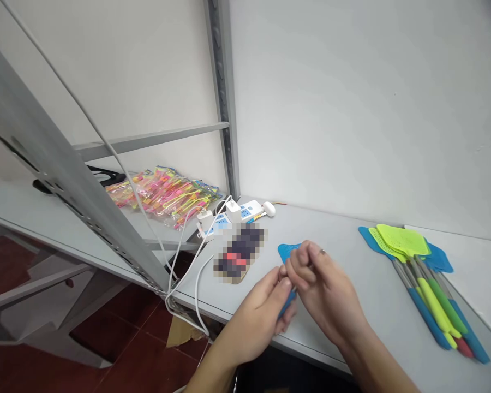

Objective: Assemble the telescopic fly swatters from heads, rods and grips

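A blue fly swatter (287, 251) is in my two hands above the front part of the table. My left hand (262, 305) is closed around its blue handle, part of which shows between the fingers. My right hand (321, 286) is closed with curled fingers just above the left, at the swatter's shaft below the head. The fingers hide the shaft and part of the perforated head. To the right lies a pile of fly swatters (405, 243), with lime and blue heads and blue, green, lime and red handles.
A pixelated phone-like object (239, 254) lies left of my hands. Behind it are a power strip (245, 212) with plugged-in chargers and white cables (196, 281) hanging over the edge. Bagged colourful items (167, 194) lie beyond the grey metal shelf post (77, 169).
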Motion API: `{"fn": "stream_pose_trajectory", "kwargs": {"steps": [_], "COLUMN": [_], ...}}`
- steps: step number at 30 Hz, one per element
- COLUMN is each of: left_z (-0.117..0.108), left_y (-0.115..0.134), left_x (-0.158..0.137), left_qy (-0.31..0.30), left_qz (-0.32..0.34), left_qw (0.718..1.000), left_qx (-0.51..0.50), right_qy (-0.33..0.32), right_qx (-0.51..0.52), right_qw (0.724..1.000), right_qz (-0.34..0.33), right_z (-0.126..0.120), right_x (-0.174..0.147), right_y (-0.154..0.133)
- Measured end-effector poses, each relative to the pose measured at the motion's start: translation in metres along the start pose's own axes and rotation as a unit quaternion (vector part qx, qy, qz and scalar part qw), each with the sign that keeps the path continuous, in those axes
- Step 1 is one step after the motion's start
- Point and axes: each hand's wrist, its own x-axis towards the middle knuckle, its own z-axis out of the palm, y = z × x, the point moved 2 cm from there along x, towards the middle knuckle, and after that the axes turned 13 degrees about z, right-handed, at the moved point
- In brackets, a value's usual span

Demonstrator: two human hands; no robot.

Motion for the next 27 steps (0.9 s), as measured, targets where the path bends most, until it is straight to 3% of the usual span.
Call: {"fn": "stream_pose_trajectory", "kwargs": {"steps": [3,5,6,8,11,13,14,16,21,23,25,27], "left_z": [-0.009,-0.014,-0.016,-0.017,-0.014,-0.013,-0.013,-0.015,-0.018,-0.015,-0.005,0.013], "left_y": [-0.005,-0.010,-0.013,-0.019,-0.026,-0.032,-0.035,-0.040,-0.049,-0.047,-0.041,-0.029], "left_x": [0.003,0.008,0.010,0.014,0.018,0.021,0.022,0.026,0.040,0.047,0.055,0.066], "left_qy": [0.006,0.068,0.105,0.160,0.170,0.153,0.146,0.137,0.111,0.084,0.035,-0.037], "left_qz": [-0.004,0.008,0.011,0.008,-0.023,-0.049,-0.060,-0.077,-0.092,-0.096,-0.099,-0.106], "left_qw": [0.998,0.995,0.991,0.983,0.979,0.982,0.983,0.985,0.989,0.992,0.994,0.991], "left_qx": [-0.060,-0.076,-0.080,-0.092,-0.107,-0.102,-0.095,-0.076,-0.014,0.014,0.039,0.072], "right_qy": [-0.010,0.047,0.093,0.166,0.171,0.159,0.158,0.161,0.163,0.184,0.218,0.279], "right_qx": [-0.142,-0.279,-0.359,-0.520,-0.686,-0.738,-0.749,-0.749,-0.707,-0.660,-0.577,-0.495], "right_qw": [0.989,0.958,0.927,0.836,0.705,0.651,0.638,0.635,0.677,0.723,0.787,0.823], "right_qz": [0.029,0.045,0.049,0.059,0.063,0.074,0.082,0.097,0.120,0.087,0.038,0.007], "right_z": [-0.020,-0.041,-0.053,-0.076,-0.100,-0.109,-0.112,-0.115,-0.108,-0.102,-0.100,-0.106], "right_x": [0.005,0.009,0.013,0.023,0.046,0.062,0.069,0.081,0.085,0.070,0.043,0.011], "right_y": [-0.008,-0.018,-0.024,-0.034,-0.038,-0.036,-0.035,-0.036,-0.066,-0.090,-0.116,-0.142]}}
